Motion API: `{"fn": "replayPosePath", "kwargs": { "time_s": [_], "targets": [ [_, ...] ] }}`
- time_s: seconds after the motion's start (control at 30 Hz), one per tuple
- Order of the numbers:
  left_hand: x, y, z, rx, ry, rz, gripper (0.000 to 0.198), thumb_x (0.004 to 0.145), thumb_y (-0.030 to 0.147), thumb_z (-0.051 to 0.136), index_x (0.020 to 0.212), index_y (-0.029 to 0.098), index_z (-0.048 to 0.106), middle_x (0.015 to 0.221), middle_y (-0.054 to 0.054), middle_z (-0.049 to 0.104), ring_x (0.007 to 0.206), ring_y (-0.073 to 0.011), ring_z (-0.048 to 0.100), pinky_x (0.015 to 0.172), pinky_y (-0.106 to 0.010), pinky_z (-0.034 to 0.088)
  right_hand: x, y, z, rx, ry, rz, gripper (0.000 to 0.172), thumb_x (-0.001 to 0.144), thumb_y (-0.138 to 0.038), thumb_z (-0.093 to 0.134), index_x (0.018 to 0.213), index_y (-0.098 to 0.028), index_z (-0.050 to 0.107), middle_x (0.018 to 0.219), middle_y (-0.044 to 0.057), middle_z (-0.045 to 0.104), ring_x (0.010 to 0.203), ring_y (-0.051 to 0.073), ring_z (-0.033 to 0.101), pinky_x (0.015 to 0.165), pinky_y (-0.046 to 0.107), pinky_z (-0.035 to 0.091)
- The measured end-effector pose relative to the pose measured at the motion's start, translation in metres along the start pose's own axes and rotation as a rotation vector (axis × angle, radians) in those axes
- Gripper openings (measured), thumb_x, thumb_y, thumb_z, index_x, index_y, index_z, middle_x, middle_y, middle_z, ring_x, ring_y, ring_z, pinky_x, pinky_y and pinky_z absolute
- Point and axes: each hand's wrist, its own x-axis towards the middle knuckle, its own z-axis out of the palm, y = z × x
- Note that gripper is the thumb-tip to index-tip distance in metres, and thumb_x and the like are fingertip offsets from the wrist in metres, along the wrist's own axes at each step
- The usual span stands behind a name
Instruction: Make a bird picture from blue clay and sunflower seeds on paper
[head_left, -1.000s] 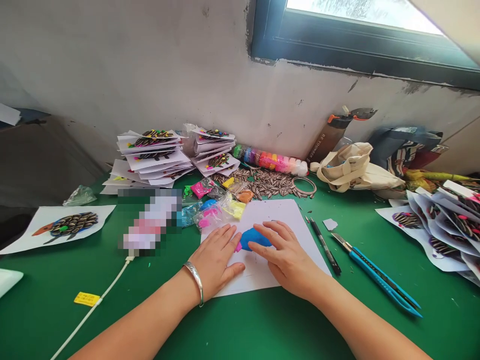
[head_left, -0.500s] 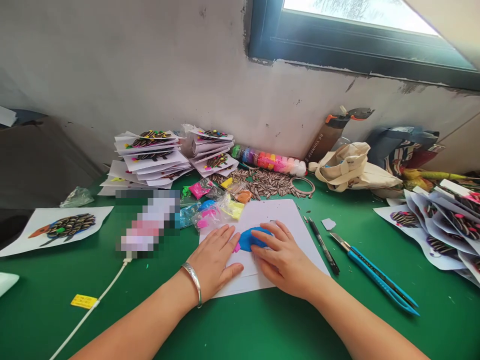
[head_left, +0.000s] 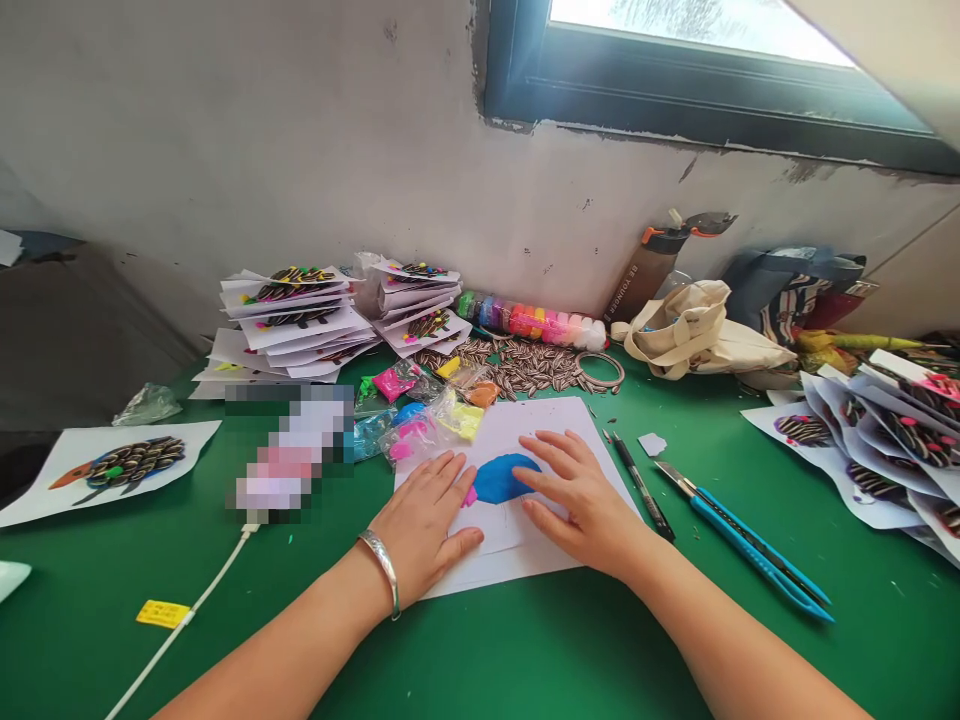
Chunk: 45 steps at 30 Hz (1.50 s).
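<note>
A flattened oval of blue clay (head_left: 504,479) lies on a sheet of white paper (head_left: 487,545), with a small bit of pink clay (head_left: 470,496) at its left end. Flat on the paper's left side rests my left hand (head_left: 427,520), fingers stretched out, wearing a silver bangle. My right hand (head_left: 574,495) is at the right end of the blue oval, its fingers spread and holding nothing; a fingertip or two overlaps the oval's edge. Thin pencil-like lines show on the paper just below the blue clay.
Packets of coloured clay (head_left: 420,425) sit behind the paper, with striped sunflower seeds (head_left: 525,366) beyond. A black pen (head_left: 643,488) and a blue utility knife (head_left: 750,545) lie to the right. Stacks of seed pictures (head_left: 300,330) stand at the back left. A white cable (head_left: 187,620) crosses the left.
My right hand has drawn back to the right and its fingers have spread, uncovering more of the blue clay. My left hand stays flat in place.
</note>
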Motion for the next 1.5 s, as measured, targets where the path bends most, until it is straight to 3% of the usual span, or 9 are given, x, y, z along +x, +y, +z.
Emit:
{"fn": "replayPosePath", "kwargs": {
  "time_s": [0.2,0.33,0.47,0.63,0.8,1.0,1.13,1.3,1.5],
  "targets": [
    [0.0,-0.001,0.0,0.001,0.003,0.007,0.062,0.092,0.052,0.041,0.144,0.018,0.034,0.151,-0.013,0.035,0.139,-0.0296,0.03,0.111,-0.048,0.03,0.001,0.008,0.003,-0.02,-0.054,0.016,0.026,0.089,-0.037,0.053,0.106,-0.027,0.069,0.135,0.004,0.054,0.13,0.032,0.037,0.109,0.062,0.02],
    [0.001,-0.001,0.0,0.006,0.009,0.005,0.062,0.093,0.052,0.041,0.144,0.018,0.034,0.151,-0.012,0.035,0.139,-0.0286,0.03,0.112,-0.047,0.03,0.001,0.01,0.001,-0.031,-0.007,0.043,0.026,0.089,-0.039,0.053,0.106,-0.027,0.07,0.139,0.004,0.051,0.131,0.032,0.037,0.108,0.061,0.023],
    [0.0,-0.001,0.001,-0.001,0.01,0.002,0.062,0.092,0.052,0.041,0.144,0.019,0.034,0.151,-0.012,0.035,0.138,-0.0289,0.03,0.112,-0.047,0.03,0.001,0.011,-0.002,-0.045,-0.045,0.038,0.022,0.089,-0.038,0.053,0.094,-0.027,0.072,0.131,0.002,0.059,0.129,0.031,0.039,0.109,0.061,0.021],
    [-0.001,-0.002,0.002,-0.008,0.012,0.006,0.062,0.092,0.051,0.041,0.145,0.019,0.033,0.151,-0.011,0.036,0.138,-0.029,0.03,0.112,-0.048,0.03,0.001,0.011,-0.003,-0.063,-0.006,0.022,0.028,0.089,-0.04,0.054,0.108,-0.027,0.069,0.14,0.005,0.05,0.131,0.032,0.037,0.109,0.061,0.021],
    [-0.001,-0.002,0.002,-0.007,0.012,0.004,0.062,0.092,0.05,0.042,0.145,0.02,0.032,0.151,-0.011,0.035,0.139,-0.0289,0.03,0.112,-0.048,0.03,0.001,0.012,-0.002,-0.042,-0.068,0.02,0.025,0.089,-0.041,0.052,0.102,-0.028,0.07,0.135,0.002,0.055,0.131,0.031,0.037,0.109,0.062,0.021],
    [0.0,-0.002,0.0,-0.019,-0.004,0.007,0.062,0.092,0.05,0.042,0.145,0.02,0.032,0.151,-0.012,0.035,0.139,-0.0294,0.03,0.112,-0.049,0.03,0.001,0.016,0.001,-0.032,-0.013,0.105,0.052,0.092,-0.039,0.048,0.14,-0.021,0.043,0.148,0.011,0.038,0.136,0.029,0.032,0.111,0.057,0.024],
    [0.0,-0.002,-0.003,-0.032,-0.014,0.005,0.062,0.092,0.049,0.043,0.145,0.02,0.032,0.151,-0.012,0.035,0.139,-0.0295,0.03,0.111,-0.049,0.03,0.0,0.016,0.005,0.025,-0.132,0.12,0.057,0.092,-0.038,0.047,0.145,-0.021,0.034,0.144,0.011,0.045,0.136,0.03,0.035,0.11,0.06,0.025],
    [0.0,-0.003,-0.006,-0.058,-0.015,0.014,0.062,0.092,0.048,0.045,0.146,0.021,0.031,0.151,-0.01,0.035,0.139,-0.0293,0.029,0.112,-0.049,0.03,0.001,0.01,-0.001,0.084,-0.159,0.134,0.056,0.094,-0.036,0.044,0.146,-0.02,0.029,0.134,0.011,0.055,0.131,0.028,0.041,0.11,0.061,0.023],
    [-0.005,-0.009,-0.011,-0.074,-0.025,0.015,0.062,0.091,0.047,0.048,0.146,0.023,0.031,0.151,-0.009,0.036,0.139,-0.0305,0.029,0.112,-0.051,0.03,0.001,0.008,-0.012,0.087,-0.199,0.117,0.044,0.093,-0.03,0.047,0.136,-0.02,0.045,0.123,0.011,0.062,0.121,0.026,0.05,0.108,0.059,0.027]
  ]
}}
